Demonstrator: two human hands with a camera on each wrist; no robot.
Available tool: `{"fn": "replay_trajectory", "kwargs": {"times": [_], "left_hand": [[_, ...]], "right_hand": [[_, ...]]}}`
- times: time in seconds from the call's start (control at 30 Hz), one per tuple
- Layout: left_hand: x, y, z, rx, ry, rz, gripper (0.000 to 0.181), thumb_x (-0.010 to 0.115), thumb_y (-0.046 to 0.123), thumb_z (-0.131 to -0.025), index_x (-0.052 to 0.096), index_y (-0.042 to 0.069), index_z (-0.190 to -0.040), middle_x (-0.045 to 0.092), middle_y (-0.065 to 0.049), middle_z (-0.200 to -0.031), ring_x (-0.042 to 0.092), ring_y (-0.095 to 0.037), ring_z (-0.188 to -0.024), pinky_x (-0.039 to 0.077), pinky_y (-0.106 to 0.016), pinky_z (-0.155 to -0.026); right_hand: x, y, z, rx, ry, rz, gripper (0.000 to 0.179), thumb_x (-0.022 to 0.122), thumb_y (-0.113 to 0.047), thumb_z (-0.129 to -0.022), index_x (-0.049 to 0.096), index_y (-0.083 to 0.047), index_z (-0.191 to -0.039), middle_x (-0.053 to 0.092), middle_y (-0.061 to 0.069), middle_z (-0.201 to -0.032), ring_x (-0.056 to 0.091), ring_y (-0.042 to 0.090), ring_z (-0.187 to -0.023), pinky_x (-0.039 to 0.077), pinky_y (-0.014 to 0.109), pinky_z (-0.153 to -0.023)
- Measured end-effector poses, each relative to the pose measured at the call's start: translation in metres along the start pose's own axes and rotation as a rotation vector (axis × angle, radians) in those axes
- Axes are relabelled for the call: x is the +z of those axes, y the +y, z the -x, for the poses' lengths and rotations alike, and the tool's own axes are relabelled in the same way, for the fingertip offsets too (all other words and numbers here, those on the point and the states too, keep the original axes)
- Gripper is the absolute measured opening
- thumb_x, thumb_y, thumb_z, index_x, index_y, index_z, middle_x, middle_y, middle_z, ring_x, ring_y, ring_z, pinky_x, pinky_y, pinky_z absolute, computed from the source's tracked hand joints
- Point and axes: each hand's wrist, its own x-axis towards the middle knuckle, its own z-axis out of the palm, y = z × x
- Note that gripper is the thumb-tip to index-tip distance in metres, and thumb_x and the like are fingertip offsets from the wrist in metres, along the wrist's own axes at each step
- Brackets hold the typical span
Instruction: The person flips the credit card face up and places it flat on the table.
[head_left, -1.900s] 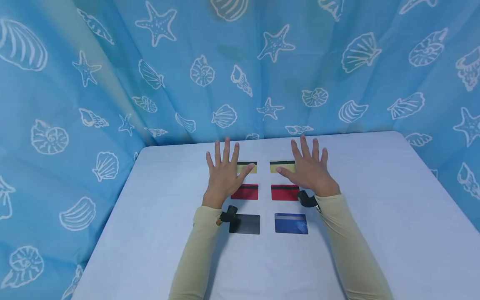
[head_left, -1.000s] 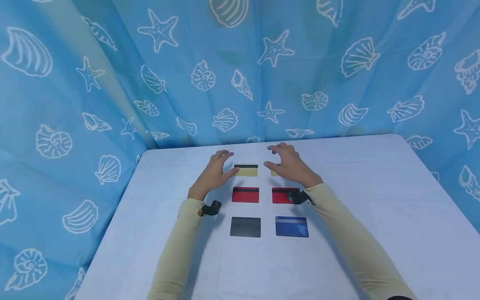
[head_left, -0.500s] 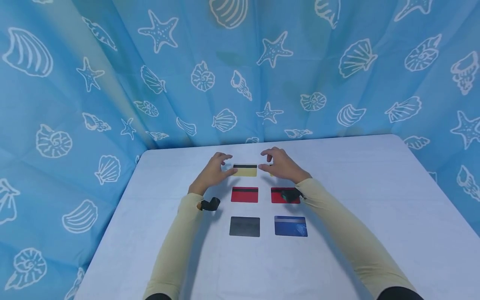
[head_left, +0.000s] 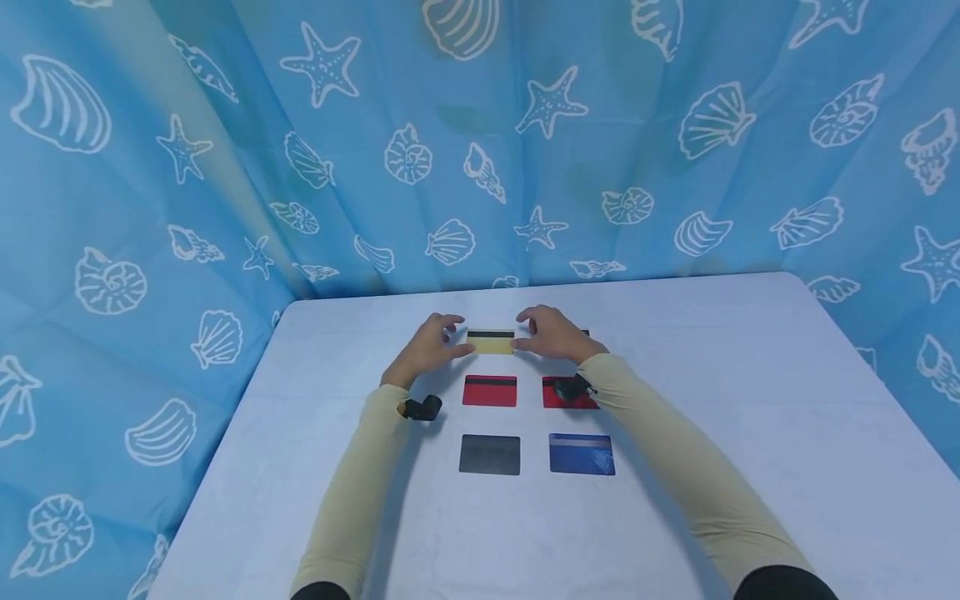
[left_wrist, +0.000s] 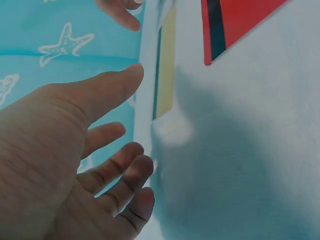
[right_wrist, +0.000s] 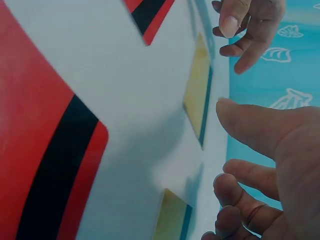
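Two yellow cards with a black stripe lie at the back of the white table. My left hand (head_left: 429, 346) is by the left end of the left yellow card (head_left: 491, 344), thumb and fingers spread apart and bent. Opposite it, at that card's right end, my right hand (head_left: 557, 335) has the same loose curve. Both wrist views show a gap between thumb and fingers, with nothing in the left hand (left_wrist: 75, 150) or the right hand (right_wrist: 280, 150). Most of the right yellow card (right_wrist: 170, 220) is hidden behind the right hand in the head view.
Nearer on the table (head_left: 337, 467) lie a left red card (head_left: 490, 397) and a right red card (head_left: 553, 402), partly covered by the right wrist camera (head_left: 572, 387). In front are a dark grey card (head_left: 489, 455) and a blue card (head_left: 582, 455). A shell-patterned blue curtain (head_left: 480, 125) hangs behind.
From spread flat over the cards, both hands have curved their fingers and turned inward. The right hand has moved left, from the right yellow card toward the left one. The cards have stayed put.
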Motion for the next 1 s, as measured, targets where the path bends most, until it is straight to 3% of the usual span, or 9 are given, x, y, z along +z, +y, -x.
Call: {"fn": "replay_trajectory", "kwargs": {"times": [0.33, 0.6, 0.8, 1.0], "left_hand": [[0.007, -0.002, -0.007, -0.047, -0.054, -0.036, 0.066, 0.078, 0.034, -0.092, 0.052, 0.016, -0.15, 0.053, -0.013, -0.139, 0.055, -0.027, -0.126, 0.051, -0.045, -0.11], [0.009, -0.003, -0.01, -0.058, -0.064, -0.055, 0.058, 0.078, 0.034, -0.092, 0.056, 0.019, -0.144, 0.051, -0.011, -0.139, 0.054, -0.027, -0.129, 0.048, -0.048, -0.114], [0.007, 0.0, -0.011, -0.051, -0.084, -0.056, 0.054, 0.077, 0.03, -0.094, 0.056, 0.016, -0.142, 0.052, -0.013, -0.138, 0.053, -0.028, -0.129, 0.046, -0.047, -0.115], [0.006, 0.002, -0.012, -0.072, -0.103, -0.053, 0.054, 0.077, 0.029, -0.093, 0.055, 0.015, -0.141, 0.052, -0.012, -0.139, 0.053, -0.028, -0.129, 0.046, -0.047, -0.116]], "right_hand": [[0.01, 0.0, -0.003, 0.026, -0.029, 0.025, 0.061, 0.076, -0.032, -0.094, 0.056, -0.005, -0.145, 0.063, 0.015, -0.121, 0.056, 0.026, -0.107, 0.053, 0.041, -0.096], [0.01, -0.01, -0.004, 0.049, -0.045, 0.041, 0.061, 0.08, -0.032, -0.09, 0.058, -0.006, -0.141, 0.061, 0.017, -0.132, 0.056, 0.03, -0.119, 0.051, 0.048, -0.107], [0.011, -0.01, -0.007, 0.072, -0.046, 0.039, 0.059, 0.081, -0.031, -0.09, 0.059, -0.006, -0.138, 0.061, 0.017, -0.13, 0.056, 0.03, -0.118, 0.051, 0.048, -0.106], [0.011, -0.009, -0.009, 0.068, -0.054, 0.02, 0.056, 0.082, -0.029, -0.09, 0.061, -0.005, -0.135, 0.063, 0.015, -0.119, 0.057, 0.027, -0.108, 0.053, 0.042, -0.097]]}}
